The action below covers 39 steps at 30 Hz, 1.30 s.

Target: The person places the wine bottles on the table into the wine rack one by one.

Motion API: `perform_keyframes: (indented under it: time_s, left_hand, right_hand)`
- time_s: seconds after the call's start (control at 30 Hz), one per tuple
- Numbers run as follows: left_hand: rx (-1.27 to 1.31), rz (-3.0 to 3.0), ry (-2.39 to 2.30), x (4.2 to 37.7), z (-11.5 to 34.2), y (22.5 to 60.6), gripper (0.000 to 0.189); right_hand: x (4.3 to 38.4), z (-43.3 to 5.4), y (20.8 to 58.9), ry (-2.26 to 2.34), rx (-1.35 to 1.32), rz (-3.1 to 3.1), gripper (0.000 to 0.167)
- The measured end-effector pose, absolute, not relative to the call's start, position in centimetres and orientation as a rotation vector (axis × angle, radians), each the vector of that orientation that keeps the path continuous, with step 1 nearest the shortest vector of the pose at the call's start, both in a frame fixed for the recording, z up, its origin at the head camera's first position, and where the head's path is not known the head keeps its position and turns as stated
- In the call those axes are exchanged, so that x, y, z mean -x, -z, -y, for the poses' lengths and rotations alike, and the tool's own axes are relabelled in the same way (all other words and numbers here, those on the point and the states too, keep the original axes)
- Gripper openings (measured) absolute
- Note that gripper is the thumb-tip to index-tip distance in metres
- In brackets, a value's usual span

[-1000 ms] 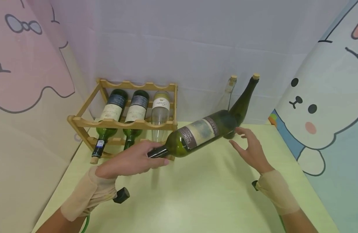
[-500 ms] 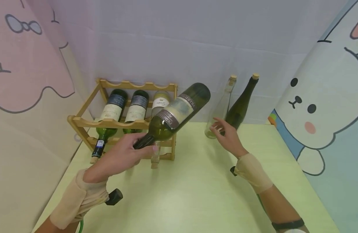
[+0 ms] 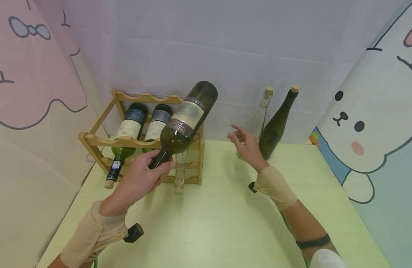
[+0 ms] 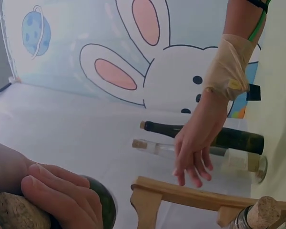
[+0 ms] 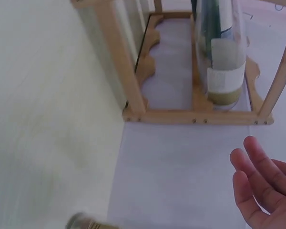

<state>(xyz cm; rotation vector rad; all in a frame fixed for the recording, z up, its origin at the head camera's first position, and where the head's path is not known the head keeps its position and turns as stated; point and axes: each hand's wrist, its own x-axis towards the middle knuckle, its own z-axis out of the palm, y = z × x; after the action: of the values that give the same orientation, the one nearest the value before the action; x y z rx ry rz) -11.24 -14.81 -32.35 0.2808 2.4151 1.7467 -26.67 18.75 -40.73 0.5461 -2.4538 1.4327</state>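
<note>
My left hand [image 3: 135, 182] grips a green wine bottle [image 3: 187, 117] by its dark neck. The bottle hangs tilted over the right part of a wooden wine rack [image 3: 98, 140], base up and to the right. In the left wrist view a cork [image 4: 19, 212] shows beside the gripping fingers. My right hand [image 3: 247, 147] holds nothing, its fingers loosely bent, in front of a standing clear bottle [image 3: 258, 116]. Inside the rack lie two green bottles [image 3: 129, 128] and a clear bottle [image 3: 180, 173], which the held bottle partly covers.
A dark green bottle [image 3: 275, 130] with a cork stands right of the standing clear one. The rack sits at the back left of a pale table [image 3: 206, 223], before a hanging cloth [image 3: 239, 67]. Printed cloths flank both sides.
The left hand has carried the wine bottle leftward from near the standing bottles to over the rack, turning its base higher. The right hand has moved left too.
</note>
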Motion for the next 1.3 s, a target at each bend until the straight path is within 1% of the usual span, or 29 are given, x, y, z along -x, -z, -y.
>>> perform_keyframes:
  time_s: [0.23, 0.53, 0.7, 0.93, 1.13, 1.3]
  left_hand:
    - [-0.182, -2.329, -1.872, 11.0, 14.3, 33.1, 0.025]
    - [-0.181, -2.255, -1.969, 10.5, 13.0, 33.4, 0.022]
    - [-0.181, -2.199, -2.004, 10.2, 12.5, 33.5, 0.024]
    - [-0.19, -2.11, -2.071, 9.7, 12.0, 33.8, 0.033]
    - [-0.264, -1.989, -2.145, 9.2, 11.4, 33.8, 0.035]
    - [-0.27, -1.961, -2.153, 9.2, 11.1, 33.7, 0.036]
  right_hand:
    - [26.8, -15.5, 39.2, -1.536, -0.551, 2.451, 0.05]
    - [26.9, -11.9, 37.3, -1.663, -0.562, 2.398, 0.052]
    - [27.1, -10.3, 37.0, -1.704, -0.57, 2.395, 0.053]
    - [27.2, -9.6, 37.8, -1.76, -0.561, 2.334, 0.045]
    - [27.3, -9.7, 37.8, -1.769, -0.57, 2.33, 0.046]
    - [27.4, -9.7, 37.9, -1.781, -0.558, 2.338, 0.047]
